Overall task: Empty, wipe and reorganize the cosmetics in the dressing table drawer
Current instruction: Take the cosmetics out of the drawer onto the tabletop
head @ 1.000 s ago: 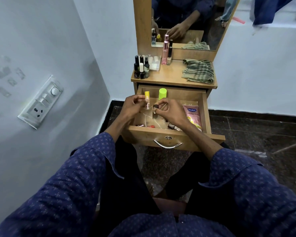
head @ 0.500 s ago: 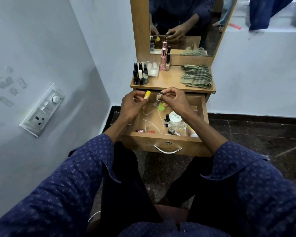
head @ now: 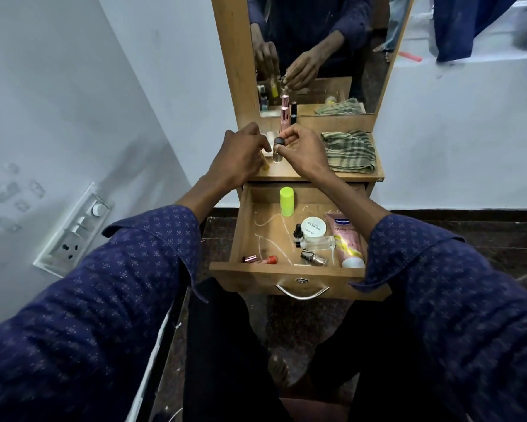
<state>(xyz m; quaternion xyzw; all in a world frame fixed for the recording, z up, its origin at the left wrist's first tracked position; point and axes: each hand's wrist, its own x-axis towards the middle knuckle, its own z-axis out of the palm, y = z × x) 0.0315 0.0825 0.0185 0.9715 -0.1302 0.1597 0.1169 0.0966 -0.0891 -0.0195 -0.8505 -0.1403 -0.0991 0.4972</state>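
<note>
The right hand pinches a small clear bottle with a dark cap, its grip tight on the top. The bottle stands upright on the desk, above the open drawer. The left hand curls round a yellow thing, mostly hidden, just beside the bottle.

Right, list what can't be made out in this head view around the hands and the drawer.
- Yellow item under the left hand: only a sliver shows; the hand hides the rest, and the bottles behind it.
- Small bottle pinched by the right hand: contents too small to tell.
- White jar lid print: too small to read.
- Drawer back: hidden under the tabletop.
</note>
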